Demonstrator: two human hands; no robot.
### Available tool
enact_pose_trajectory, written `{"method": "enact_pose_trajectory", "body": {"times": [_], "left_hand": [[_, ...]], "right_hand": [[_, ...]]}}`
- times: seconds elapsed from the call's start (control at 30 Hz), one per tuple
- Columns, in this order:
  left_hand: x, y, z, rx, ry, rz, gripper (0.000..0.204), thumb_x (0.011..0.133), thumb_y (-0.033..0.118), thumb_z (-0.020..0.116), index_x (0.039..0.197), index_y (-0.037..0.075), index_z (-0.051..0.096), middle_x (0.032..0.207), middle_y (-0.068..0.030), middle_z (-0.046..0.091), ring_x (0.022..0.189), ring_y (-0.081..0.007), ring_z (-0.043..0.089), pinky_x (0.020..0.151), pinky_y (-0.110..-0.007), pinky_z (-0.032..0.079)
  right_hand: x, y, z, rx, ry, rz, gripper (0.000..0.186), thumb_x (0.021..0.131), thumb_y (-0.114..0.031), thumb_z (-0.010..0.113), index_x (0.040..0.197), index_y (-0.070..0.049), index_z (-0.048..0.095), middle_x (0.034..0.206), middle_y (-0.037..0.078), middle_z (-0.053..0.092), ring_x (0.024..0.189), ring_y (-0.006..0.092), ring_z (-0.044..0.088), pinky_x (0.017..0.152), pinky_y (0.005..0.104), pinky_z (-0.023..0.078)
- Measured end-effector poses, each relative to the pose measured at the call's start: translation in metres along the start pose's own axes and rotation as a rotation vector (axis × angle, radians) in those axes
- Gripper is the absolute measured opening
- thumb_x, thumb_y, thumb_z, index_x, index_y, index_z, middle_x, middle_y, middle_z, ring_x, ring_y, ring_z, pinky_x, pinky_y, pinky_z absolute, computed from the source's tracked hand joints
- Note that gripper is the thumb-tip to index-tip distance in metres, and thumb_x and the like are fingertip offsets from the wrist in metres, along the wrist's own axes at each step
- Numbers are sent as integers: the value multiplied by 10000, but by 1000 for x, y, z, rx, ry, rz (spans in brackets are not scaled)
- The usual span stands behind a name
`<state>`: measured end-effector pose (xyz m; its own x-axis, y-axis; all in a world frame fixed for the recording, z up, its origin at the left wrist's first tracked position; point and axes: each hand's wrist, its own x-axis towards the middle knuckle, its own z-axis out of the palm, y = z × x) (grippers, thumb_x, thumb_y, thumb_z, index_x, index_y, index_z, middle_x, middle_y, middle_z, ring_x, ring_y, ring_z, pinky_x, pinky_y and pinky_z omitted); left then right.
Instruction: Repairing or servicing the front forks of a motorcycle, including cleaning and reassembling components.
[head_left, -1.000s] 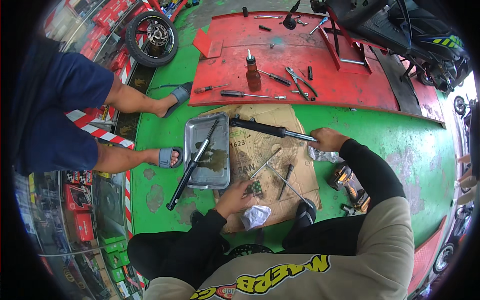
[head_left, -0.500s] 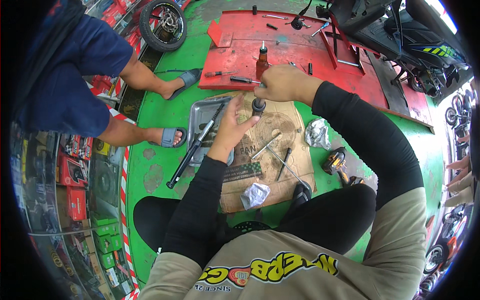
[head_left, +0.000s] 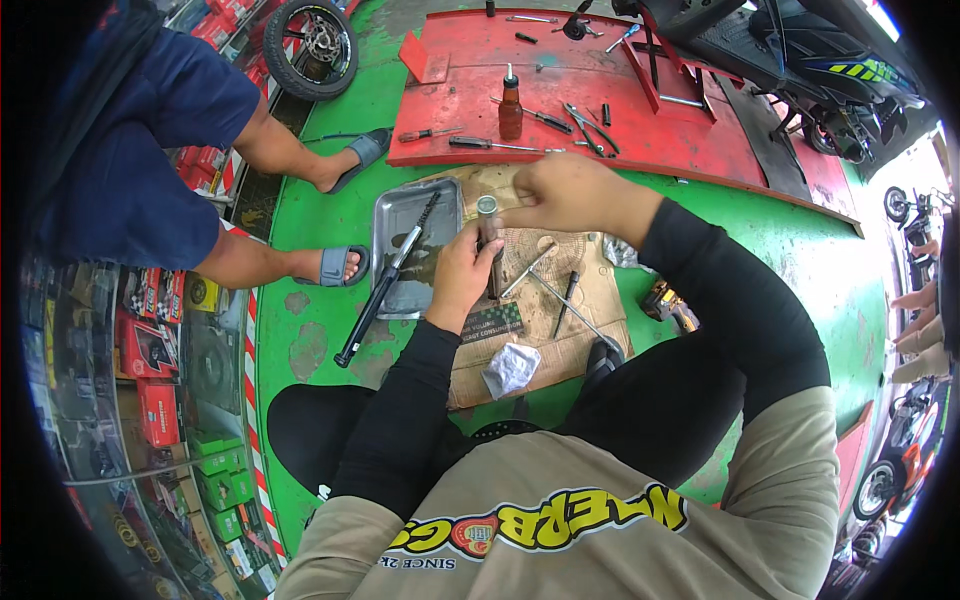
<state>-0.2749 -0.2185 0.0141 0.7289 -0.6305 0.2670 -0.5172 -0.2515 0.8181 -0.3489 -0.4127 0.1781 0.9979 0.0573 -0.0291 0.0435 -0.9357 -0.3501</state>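
My left hand [head_left: 462, 275] is wrapped round an upright dark metal tube [head_left: 488, 207] with a round, silvery top end. Its lower part runs down behind my fingers toward the cardboard [head_left: 540, 345]. Close beside the tube's top, my right hand [head_left: 575, 195] is curled and partly blurred; whatever lies inside its fingers is hidden. A long shock absorber or fork rod [head_left: 393, 275] leans across a grey metal tray [head_left: 378, 225] to the left. On the cardboard lie a T-handle wrench [head_left: 565, 308], a black-handled screwdriver [head_left: 567, 303] and a crumpled white rag [head_left: 511, 370].
A red platform [head_left: 450, 110] ahead carries an amber bottle [head_left: 510, 112], pliers [head_left: 590, 130] and screwdrivers [head_left: 470, 143]. Another person's sandalled foot [head_left: 342, 267] stands left of the tray. A cordless power tool [head_left: 665, 303] lies by my right knee. A motorcycle [head_left: 800, 75] stands far right.
My right hand has moved off the tube's top, a little right and down, baring its round end. My left hand still grips the tube, now slightly lower and left.
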Motion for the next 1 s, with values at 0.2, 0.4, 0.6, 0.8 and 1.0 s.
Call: {"method": "enact_pose_trajectory", "body": {"times": [0.2,0.4,0.6,0.8,1.0], "left_hand": [[1,-6,-3,-27,49,2,268,908,216,726,1074,30,630,848,-189,699,755,-381,689,643,-427,514],[4,6,-3,-116,-30,-35,218,932,170,706,1065,24,613,822,-162,708,753,-313,720,631,-368,511],[15,-5,1,-165,-54,-44,210,954,158,686,1071,0,613,981,-162,733,849,-274,733,709,-325,541],[34,4,-1,-256,-14,-72,129,973,116,632,1039,13,592,975,-106,708,947,-205,690,880,-336,532],[63,14,-1,-658,75,-165,84,977,97,589,954,46,526,882,-92,660,898,-184,658,847,-350,523]], "right_hand": [[-80,97,3,250,-159,297,536,902,-522,684,745,-10,662,614,91,583,599,182,533,590,393,430],[-210,180,197,596,-507,351,531,941,-519,651,1105,-18,715,1067,155,719,1047,271,652,940,399,492],[-263,147,326,405,-242,849,399,850,-452,770,1047,-107,737,1066,132,694,1067,300,644,925,430,503],[-256,157,365,351,-119,628,307,795,-382,769,923,-110,703,984,103,657,1028,329,629,855,465,511],[-230,140,353,388,-26,899,312,830,-353,720,942,-61,702,927,192,689,920,382,669,787,499,510]]}}
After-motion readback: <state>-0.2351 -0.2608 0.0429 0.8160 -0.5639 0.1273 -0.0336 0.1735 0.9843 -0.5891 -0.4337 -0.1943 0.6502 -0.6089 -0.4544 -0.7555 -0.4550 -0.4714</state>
